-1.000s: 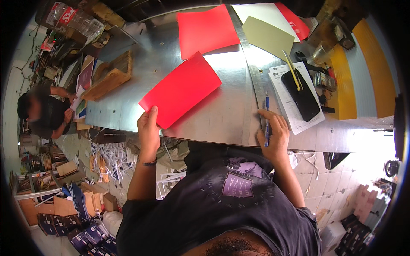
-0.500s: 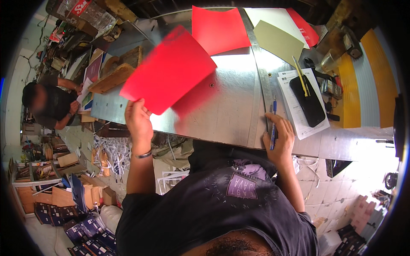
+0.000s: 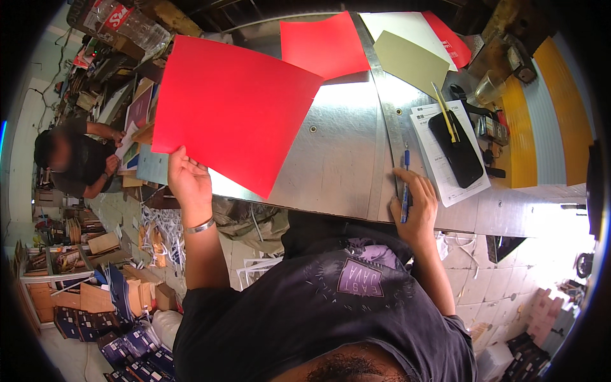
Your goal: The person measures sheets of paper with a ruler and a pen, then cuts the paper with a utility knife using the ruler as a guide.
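Note:
My left hand (image 3: 189, 180) grips a large red sheet (image 3: 232, 111) by its near edge and holds it raised over the left part of the metal table. Some of its fingers are hidden behind the sheet. Lower on the right, my right hand (image 3: 417, 198) rests at the table's near side with a blue pen (image 3: 406, 181) between thumb and fingers, tip pointing away from me. Past the raised sheet, a second red sheet (image 3: 323, 44) lies at the far edge. Right of my right hand are printed papers (image 3: 435, 167) under a black phone (image 3: 455, 153), with a yellow cutter (image 3: 449, 118) on top.
A metal table (image 3: 344, 146) spans the front. At its far right lie a white sheet (image 3: 407, 28) and an olive card (image 3: 410, 63), near a clear plastic cup (image 3: 489, 89). Yellow and grey stacks (image 3: 547, 121) stand at right. Another person (image 3: 73, 156) handles papers at far left.
My left hand has moved left and slightly toward me, turning the red sheet flatter to view and over the wooden piece. My right hand with the pen is nearly still.

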`<state>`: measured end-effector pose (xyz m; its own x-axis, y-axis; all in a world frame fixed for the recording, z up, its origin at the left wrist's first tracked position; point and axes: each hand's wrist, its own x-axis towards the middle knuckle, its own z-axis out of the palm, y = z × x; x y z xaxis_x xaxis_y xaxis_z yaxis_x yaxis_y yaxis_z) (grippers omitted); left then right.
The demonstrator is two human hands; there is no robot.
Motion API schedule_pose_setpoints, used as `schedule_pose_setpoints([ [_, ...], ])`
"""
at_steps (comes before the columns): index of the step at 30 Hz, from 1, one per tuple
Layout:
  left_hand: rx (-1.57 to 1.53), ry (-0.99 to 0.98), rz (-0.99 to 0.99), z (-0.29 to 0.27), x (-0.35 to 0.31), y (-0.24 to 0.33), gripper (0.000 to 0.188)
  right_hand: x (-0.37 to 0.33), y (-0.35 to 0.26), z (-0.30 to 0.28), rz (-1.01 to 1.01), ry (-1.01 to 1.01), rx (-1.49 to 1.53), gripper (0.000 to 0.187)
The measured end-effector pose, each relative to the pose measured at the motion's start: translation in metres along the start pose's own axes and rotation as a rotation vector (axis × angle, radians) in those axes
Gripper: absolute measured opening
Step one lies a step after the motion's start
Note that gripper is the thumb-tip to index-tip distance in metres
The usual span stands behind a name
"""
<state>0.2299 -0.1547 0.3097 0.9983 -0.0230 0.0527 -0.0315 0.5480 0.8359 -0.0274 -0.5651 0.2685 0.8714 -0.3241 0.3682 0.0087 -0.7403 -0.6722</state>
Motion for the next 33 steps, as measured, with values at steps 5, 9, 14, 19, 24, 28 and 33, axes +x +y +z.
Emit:
schedule_pose_setpoints([
  [5, 0.076, 0.147, 0.032, 0.021, -0.008, -0.008, 0.023, 0.000, 0.000, 0.000, 0.002, 0.000, -0.001, 0.057],
  [9, 0.078, 0.091, 0.015, 0.006, -0.003, -0.013, 0.025, 0.000, -0.001, 0.000, 0.004, -0.001, -0.004, 0.057],
  [14, 0.067, 0.113, 0.011, 0.019, -0.006, -0.020, 0.025, 0.001, -0.002, 0.000, 0.007, 0.001, 0.003, 0.057],
  [19, -0.027, 0.115, -0.005, 0.018, -0.005, -0.024, 0.032, 0.001, -0.001, 0.000, 0.005, -0.004, -0.004, 0.058],
  [24, -0.214, 0.039, 0.048, 0.033, -0.007, -0.026, 0.024, 0.000, 0.000, 0.000, 0.008, -0.002, -0.005, 0.058],
  [28, -0.379, -0.421, 0.043, -0.003, 0.005, -0.050, 0.012, 0.000, -0.001, -0.001, 0.022, 0.000, -0.004, 0.057],
  [33, -0.386, -0.586, -0.048, -0.019, 0.006, -0.095, 0.026, 0.000, -0.001, 0.002, 0.002, -0.008, 0.009, 0.057],
])
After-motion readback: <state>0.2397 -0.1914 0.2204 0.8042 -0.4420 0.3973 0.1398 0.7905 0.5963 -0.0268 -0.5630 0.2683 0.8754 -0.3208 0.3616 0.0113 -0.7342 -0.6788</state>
